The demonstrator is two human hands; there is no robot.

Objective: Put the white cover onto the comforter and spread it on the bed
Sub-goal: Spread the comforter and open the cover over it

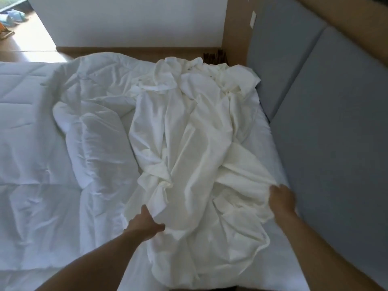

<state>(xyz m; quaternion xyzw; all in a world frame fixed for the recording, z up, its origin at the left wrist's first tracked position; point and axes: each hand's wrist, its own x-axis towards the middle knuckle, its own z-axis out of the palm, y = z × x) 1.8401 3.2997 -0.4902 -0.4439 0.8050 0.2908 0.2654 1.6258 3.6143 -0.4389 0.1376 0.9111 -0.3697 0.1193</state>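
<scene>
Creased cover [189, 143] lies bunched partly over quilted comforter [52, 133], long axis running away from us, beside padded headboard [325, 143]. Our left hand [147, 223] pinches its edge; right hand [280, 200] fingers [272, 189] blurred, can't tell.

The cover [189, 143] lies heaped on the bed [279, 259]. The comforter [52, 143] spreads out to the cover's left, and its near edge lies under the heap. The headboard [325, 122] stands right of the cover. The left hand [147, 224] grips the cover's near left edge. The right hand [280, 198] is at its near right edge, between cover and headboard. Beyond the cover rises a wall [126, 22].
</scene>
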